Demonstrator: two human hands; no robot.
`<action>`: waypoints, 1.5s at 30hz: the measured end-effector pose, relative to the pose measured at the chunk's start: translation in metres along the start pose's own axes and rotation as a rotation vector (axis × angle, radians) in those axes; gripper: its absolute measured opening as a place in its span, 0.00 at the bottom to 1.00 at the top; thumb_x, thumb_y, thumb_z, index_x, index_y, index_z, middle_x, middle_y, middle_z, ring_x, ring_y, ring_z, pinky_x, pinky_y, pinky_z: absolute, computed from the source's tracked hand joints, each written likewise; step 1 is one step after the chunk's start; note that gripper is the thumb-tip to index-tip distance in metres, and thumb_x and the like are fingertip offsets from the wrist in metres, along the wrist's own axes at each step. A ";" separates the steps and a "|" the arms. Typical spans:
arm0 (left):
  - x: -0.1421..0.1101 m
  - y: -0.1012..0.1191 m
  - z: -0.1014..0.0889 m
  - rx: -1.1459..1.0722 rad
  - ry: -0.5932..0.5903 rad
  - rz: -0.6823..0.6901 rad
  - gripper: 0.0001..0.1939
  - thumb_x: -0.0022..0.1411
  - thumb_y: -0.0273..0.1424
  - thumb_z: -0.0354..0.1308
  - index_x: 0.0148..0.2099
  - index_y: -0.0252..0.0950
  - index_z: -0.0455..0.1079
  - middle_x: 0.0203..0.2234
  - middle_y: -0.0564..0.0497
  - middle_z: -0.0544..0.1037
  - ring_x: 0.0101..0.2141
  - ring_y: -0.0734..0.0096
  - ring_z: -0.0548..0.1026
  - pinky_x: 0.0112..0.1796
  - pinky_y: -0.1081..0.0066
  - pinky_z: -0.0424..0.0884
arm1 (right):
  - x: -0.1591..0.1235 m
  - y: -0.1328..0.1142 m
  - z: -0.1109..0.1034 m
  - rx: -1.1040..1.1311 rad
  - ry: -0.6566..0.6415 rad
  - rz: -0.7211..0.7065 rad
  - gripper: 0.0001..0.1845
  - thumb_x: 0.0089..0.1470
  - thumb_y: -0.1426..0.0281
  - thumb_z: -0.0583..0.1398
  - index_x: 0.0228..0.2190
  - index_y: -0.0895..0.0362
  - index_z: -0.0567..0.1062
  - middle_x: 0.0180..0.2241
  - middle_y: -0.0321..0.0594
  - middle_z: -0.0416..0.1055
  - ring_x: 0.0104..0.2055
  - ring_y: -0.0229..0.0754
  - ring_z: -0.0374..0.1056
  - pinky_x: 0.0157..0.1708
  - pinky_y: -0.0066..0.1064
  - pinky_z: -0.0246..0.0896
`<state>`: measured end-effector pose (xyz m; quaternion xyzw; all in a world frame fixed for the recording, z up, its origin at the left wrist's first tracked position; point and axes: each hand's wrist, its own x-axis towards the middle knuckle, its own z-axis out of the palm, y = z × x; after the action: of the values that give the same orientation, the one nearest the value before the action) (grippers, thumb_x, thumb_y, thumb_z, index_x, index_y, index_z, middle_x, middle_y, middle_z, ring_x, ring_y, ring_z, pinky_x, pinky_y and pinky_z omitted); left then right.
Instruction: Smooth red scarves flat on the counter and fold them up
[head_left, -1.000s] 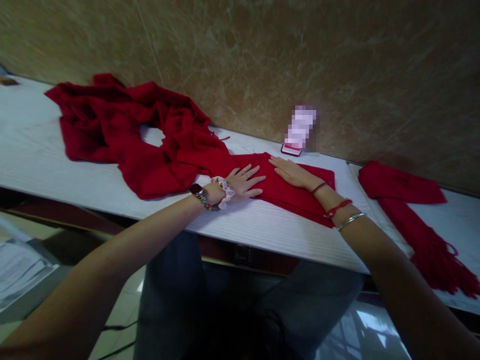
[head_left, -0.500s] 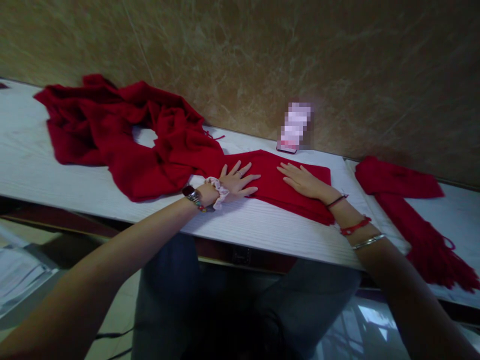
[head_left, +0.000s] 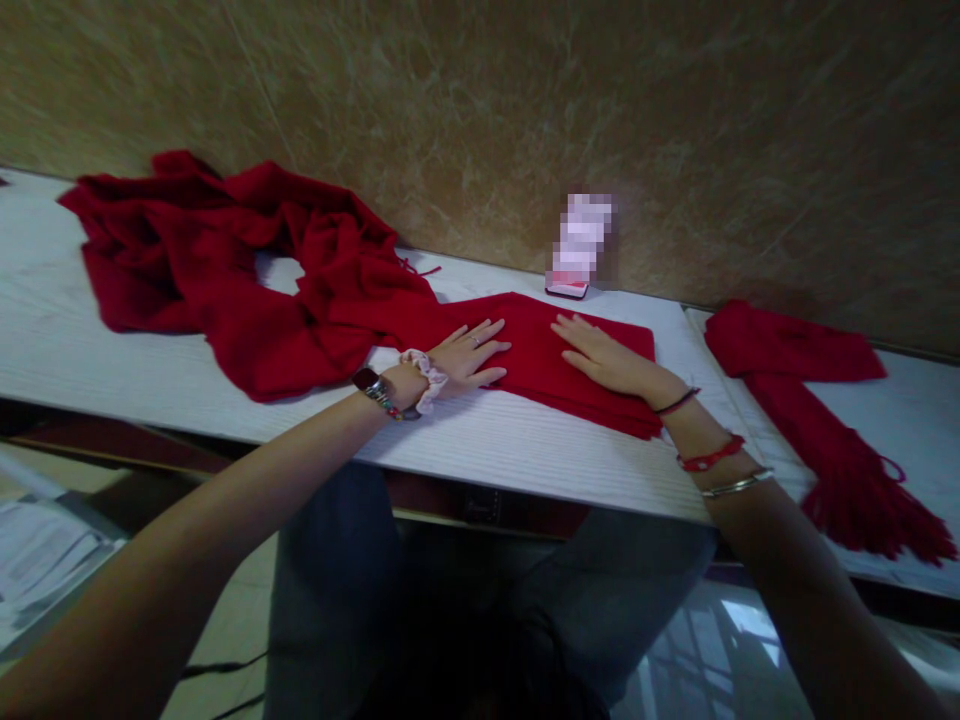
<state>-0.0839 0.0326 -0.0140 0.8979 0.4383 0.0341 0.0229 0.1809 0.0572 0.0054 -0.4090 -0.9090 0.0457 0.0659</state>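
Note:
A red scarf (head_left: 525,345) lies on the white table, its right part flat and folded in layers. To the left the cloth runs on into a loose, crumpled heap (head_left: 247,350). My left hand (head_left: 469,360), with a ring and a scrunchie at the wrist, rests on the flat part near the heap, fingers spread. Nearer the folded right end, my right hand (head_left: 604,355) lies flat on the cloth, fingers stretched out. Neither hand grips anything.
A phone (head_left: 579,245) with a blurred screen leans against the marbled wall (head_left: 420,130). Another red scarf (head_left: 814,420) with a fringe lies at the right, past a seam in the white tabletop (head_left: 450,450). Papers (head_left: 45,560) are at the lower left.
The view has shifted slightly. My left hand's fingers have come a little closer together. Both hands still lie on the scarf in nearly the same places.

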 end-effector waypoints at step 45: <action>0.053 0.034 -0.016 0.128 0.153 -0.193 0.19 0.64 0.36 0.40 0.47 0.33 0.67 0.44 0.45 0.69 0.43 0.64 0.68 0.40 0.71 0.66 | -0.002 0.019 0.010 -0.031 0.012 0.162 0.30 0.56 0.56 0.43 0.57 0.53 0.52 0.60 0.44 0.47 0.61 0.51 0.41 0.56 0.52 0.42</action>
<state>-0.0262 0.0535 0.0062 0.8459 0.5244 0.0723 -0.0647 0.1951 0.0677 -0.0069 -0.4825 -0.8731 0.0343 0.0608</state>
